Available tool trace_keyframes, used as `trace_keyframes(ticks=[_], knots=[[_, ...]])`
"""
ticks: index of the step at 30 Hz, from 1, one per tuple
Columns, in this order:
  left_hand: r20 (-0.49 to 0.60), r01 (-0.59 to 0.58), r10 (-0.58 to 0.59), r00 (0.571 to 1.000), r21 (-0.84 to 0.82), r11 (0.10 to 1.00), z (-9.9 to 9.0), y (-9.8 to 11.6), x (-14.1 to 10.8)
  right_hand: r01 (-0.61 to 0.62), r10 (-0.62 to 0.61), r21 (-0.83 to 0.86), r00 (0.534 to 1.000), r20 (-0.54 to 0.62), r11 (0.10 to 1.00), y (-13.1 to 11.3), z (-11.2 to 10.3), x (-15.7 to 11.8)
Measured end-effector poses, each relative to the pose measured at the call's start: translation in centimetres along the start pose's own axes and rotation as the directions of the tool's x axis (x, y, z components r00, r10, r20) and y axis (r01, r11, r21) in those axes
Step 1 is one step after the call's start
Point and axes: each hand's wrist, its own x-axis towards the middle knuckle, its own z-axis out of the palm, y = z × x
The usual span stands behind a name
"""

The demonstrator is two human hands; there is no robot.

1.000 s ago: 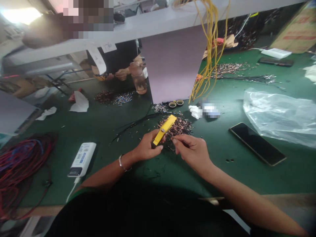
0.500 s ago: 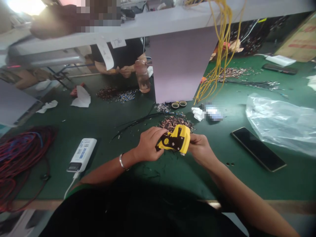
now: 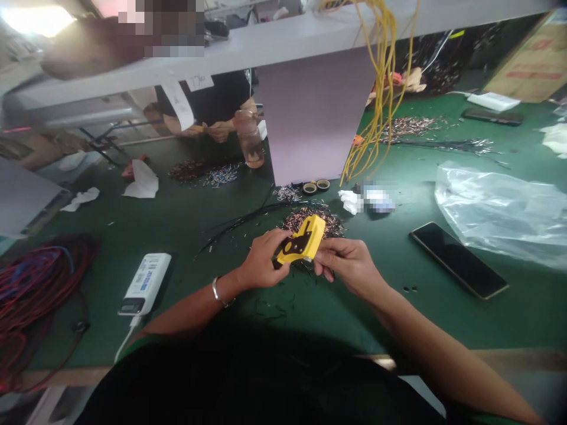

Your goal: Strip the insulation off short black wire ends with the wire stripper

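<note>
My left hand (image 3: 264,260) is wrapped round the handles of a yellow and black wire stripper (image 3: 303,241), whose head points right. At the tool's jaw end, my right hand (image 3: 348,262) has its thumb and forefinger pinched together; whatever lies between them is too small to make out. Behind the tool spreads a pile of short copper-coloured wire pieces (image 3: 295,219). A bundle of thin black wires (image 3: 248,217) reaches left from beside that pile. Dark scraps lie on the green table below my hands.
A power bank (image 3: 145,283) with a white cable lies left, beside coiled red wires (image 3: 39,295). To the right are a phone (image 3: 458,260) and a clear plastic bag (image 3: 500,212). Yellow wires (image 3: 376,118) hang from the shelf (image 3: 283,47). Across the table sits a person near a bottle (image 3: 249,141).
The wire stripper has turned, its head tilting up and shifting left. My right hand has moved left along with it, and its fingers now show more. The whole view has shifted slightly.
</note>
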Motion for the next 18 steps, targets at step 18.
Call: trace_keyframes(ticks=[18], knots=[[0.078, 0.183, -0.177, 0.981, -0.092, 0.979, -0.1, 0.42, 0.07, -0.053, 0.053, -0.02, 0.999, 0.001, 0.998, 0.41, 0.06, 0.13]])
